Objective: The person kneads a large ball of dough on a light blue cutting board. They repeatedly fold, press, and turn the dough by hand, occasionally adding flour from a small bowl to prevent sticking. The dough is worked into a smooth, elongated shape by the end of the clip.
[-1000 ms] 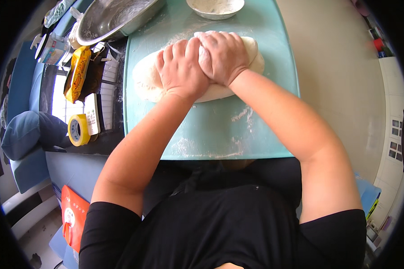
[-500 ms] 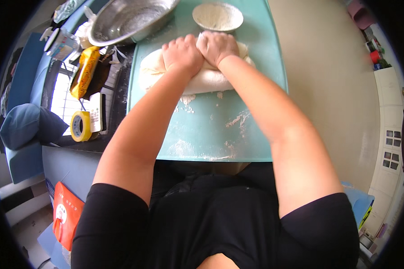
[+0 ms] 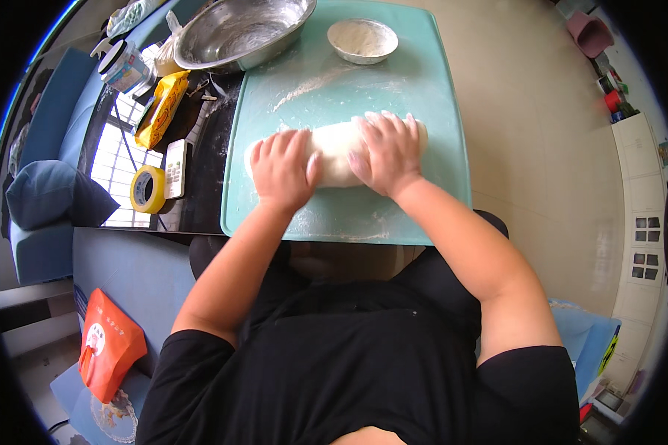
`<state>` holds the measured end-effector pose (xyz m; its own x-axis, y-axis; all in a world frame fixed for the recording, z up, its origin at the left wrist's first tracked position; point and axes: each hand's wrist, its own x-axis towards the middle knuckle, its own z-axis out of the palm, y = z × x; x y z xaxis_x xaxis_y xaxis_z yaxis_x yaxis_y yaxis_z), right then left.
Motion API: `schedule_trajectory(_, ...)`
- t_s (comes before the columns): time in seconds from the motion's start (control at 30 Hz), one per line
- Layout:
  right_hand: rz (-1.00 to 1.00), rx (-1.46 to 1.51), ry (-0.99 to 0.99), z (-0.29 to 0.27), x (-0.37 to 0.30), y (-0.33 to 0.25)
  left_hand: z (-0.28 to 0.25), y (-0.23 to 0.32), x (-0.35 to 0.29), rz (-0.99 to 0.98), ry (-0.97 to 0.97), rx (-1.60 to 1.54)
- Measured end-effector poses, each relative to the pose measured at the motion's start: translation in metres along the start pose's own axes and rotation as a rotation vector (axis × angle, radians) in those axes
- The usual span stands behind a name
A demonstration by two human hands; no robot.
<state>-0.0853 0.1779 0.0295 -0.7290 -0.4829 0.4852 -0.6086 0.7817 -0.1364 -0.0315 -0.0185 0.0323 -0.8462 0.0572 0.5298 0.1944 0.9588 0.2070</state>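
Note:
A thick log of white dough [image 3: 332,150] lies crosswise on a turquoise board [image 3: 416,89] dusted with flour. My left hand [image 3: 283,167] is curved over its left part, the thumb pointing inward. Toward the right end, my right hand [image 3: 388,154] grips it in the same way, fingertips over the far side. Both palms rest on the near side, and the dough surface between them looks smooth. The underside is hidden. At the far end of the board stands a small bowl of flour [image 3: 362,38].
A large metal basin [image 3: 237,37] overlaps the board's far left corner. On the black tabletop to the left are a yellow packet [image 3: 163,110], a roll of yellow tape [image 3: 148,189], a phone [image 3: 175,169] and a lidded jar [image 3: 128,68]. An orange bag [image 3: 110,345] lies lower left.
Both hands have come nearer to me and moved apart along the dough. The dough has been drawn back and is now a longer, smoother roll.

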Motion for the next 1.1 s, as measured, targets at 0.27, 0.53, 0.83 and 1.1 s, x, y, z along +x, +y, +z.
schedule_trajectory(0.27, -0.168, 0.055, 0.109, 0.031, 0.014, 0.036, 0.03, -0.037, 0.011, 0.071, 0.169, 0.036)
schedule_trajectory(0.53, 0.012, 0.183, 0.002, 0.071, 0.09, 0.072, 0.062, -0.078, 0.09, -0.245, -0.128, 0.076)
schedule_trajectory(0.83, 0.158, 0.117, -0.008, 0.089, 0.117, 0.079, 0.08, -0.093, 0.132, -0.45, -0.287, 0.027)
schedule_trajectory(1.1, 0.288, 0.184, -0.233, 0.065, 0.108, 0.061, 0.053, -0.089, 0.111, -0.317, -0.401, -0.1)
